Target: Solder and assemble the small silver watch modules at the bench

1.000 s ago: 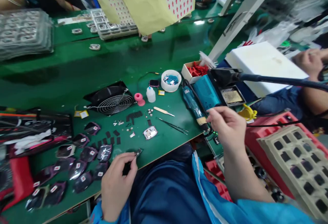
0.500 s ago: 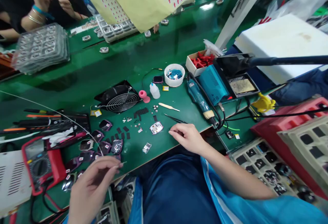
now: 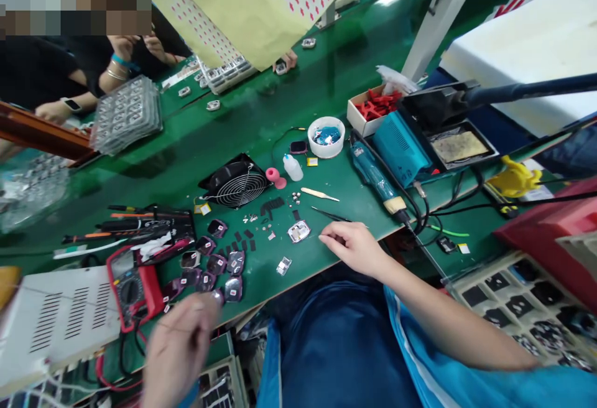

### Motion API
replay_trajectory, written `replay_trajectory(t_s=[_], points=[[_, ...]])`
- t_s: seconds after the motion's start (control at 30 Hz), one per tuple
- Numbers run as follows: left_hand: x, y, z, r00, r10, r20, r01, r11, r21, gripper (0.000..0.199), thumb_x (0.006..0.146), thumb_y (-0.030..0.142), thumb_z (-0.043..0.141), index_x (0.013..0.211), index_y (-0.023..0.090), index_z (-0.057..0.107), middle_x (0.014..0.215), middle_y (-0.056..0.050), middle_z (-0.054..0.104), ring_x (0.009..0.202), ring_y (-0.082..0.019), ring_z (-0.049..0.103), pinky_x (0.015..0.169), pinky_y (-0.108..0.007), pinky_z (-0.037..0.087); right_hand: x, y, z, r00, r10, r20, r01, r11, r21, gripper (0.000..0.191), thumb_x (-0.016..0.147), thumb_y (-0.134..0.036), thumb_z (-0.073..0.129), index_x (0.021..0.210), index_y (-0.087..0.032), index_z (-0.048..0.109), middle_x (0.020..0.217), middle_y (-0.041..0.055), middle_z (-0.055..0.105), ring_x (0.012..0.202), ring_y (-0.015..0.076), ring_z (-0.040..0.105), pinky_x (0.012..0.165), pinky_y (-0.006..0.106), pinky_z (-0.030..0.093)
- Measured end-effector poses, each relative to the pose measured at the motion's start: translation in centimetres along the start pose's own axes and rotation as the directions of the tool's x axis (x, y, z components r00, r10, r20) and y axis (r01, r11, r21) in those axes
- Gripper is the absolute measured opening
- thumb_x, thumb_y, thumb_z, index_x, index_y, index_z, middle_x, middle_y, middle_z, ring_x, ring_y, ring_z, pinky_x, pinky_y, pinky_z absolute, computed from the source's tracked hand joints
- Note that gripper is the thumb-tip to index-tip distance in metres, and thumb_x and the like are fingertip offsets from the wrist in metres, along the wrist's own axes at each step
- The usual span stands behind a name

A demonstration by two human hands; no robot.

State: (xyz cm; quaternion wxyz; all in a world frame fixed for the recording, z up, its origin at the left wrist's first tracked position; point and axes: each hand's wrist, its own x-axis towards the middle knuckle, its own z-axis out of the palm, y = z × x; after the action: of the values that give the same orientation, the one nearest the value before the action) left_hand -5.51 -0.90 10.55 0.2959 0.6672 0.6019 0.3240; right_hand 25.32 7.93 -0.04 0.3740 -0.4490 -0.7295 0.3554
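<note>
My left hand (image 3: pixel 180 346) is at the lower left in front of the bench edge, smeared by motion, its fingers closed on a thin wire that trails off leftward. My right hand (image 3: pixel 352 246) rests at the bench edge with thumb and forefinger together; whatever is between them is too small to make out. Just left of its fingertips lies an opened smartwatch case (image 3: pixel 299 231) with its inside facing up. Dark tweezers (image 3: pixel 329 214) lie right behind this hand. A small circuit board (image 3: pixel 283 265) sits nearer the front edge.
Several purple-rimmed watch parts (image 3: pixel 217 264) lie left of centre beside a red multimeter (image 3: pixel 133 287). Behind are a fan (image 3: pixel 237 184), a white bottle (image 3: pixel 293 168) and a round tub (image 3: pixel 326 137). An electric screwdriver (image 3: pixel 375 175) lies at right. Co-workers' hands show across the bench.
The view has swung left, so bench items sit farther right. My left hand has become blurred and its wire fainter. My right hand stays beside the watch case. A co-worker's hand now holds a watch.
</note>
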Motion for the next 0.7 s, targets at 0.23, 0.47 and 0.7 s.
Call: replay_trajectory(t_s=[0.23, 0.47, 0.7], points=[[1.6, 1.6, 10.0, 0.766, -0.15, 0.624, 0.641, 0.251, -0.726, 0.053, 0.092, 0.044, 0.068, 0.057, 0.018, 0.039, 0.048, 0.008, 0.029, 0.043, -0.005, 0.02, 0.047, -0.023, 0.019, -1.2, -1.2, -0.1, 0.999, 0.035, 0.018, -0.037, 0.988, 0.147, 0.022, 0.098, -0.025, 0.061, 0.079, -0.018, 0.07, 0.069, 0.0022, 0.07, 0.062, 0.0131, 0.062, 0.062, 0.023, 0.044], [1.9, 1.9, 10.9, 0.762, -0.109, 0.638, 0.635, 0.318, -0.704, 0.052, 0.092, 0.048, 0.071, 0.06, 0.018, 0.043, 0.049, 0.008, 0.03, 0.046, -0.006, 0.023, 0.05, -0.025, 0.018, -2.0, -5.0, -0.1, 0.98, -0.005, 0.2, -0.099, 0.856, 0.507, 0.016, 0.095, -0.027, 0.069, 0.087, -0.015, 0.077, 0.073, 0.0019, 0.07, 0.06, 0.0099, 0.058, 0.058, 0.02, 0.045], [1.6, 1.2, 11.5, 0.775, -0.167, 0.609, 0.618, 0.401, -0.676, 0.057, 0.089, 0.056, 0.074, 0.061, 0.019, 0.041, 0.048, 0.008, 0.028, 0.048, -0.007, 0.023, 0.05, -0.025, 0.019, -2.1, -5.6, 0.3, 0.975, -0.019, 0.22, -0.11, 0.82, 0.562, 0.028, 0.097, -0.039, 0.067, 0.086, -0.015, 0.076, 0.071, 0.0017, 0.068, 0.056, 0.0089, 0.053, 0.054, 0.02, 0.044]])
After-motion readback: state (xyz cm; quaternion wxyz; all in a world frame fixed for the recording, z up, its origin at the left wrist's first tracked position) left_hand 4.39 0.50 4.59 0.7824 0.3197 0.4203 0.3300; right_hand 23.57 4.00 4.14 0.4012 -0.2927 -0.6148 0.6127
